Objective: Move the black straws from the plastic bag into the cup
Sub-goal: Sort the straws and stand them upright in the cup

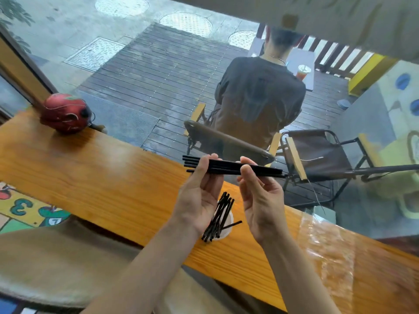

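A bundle of several black straws (229, 167) lies level in the air above the wooden counter. My left hand (199, 193) pinches it near its left end and my right hand (260, 196) pinches it near the middle. Below my hands stands a white cup (227, 231) on the counter, with several black straws (218, 217) leaning in it and one poking out to the right. The clear plastic bag (326, 241) lies flat on the counter to the right of the cup.
The long wooden counter (102, 173) runs along a window. A red round ornament (65, 115) sits at its far left. Behind the glass a person sits on a folding chair (226, 141) on a wet deck. A round stool seat (56, 268) is at lower left.
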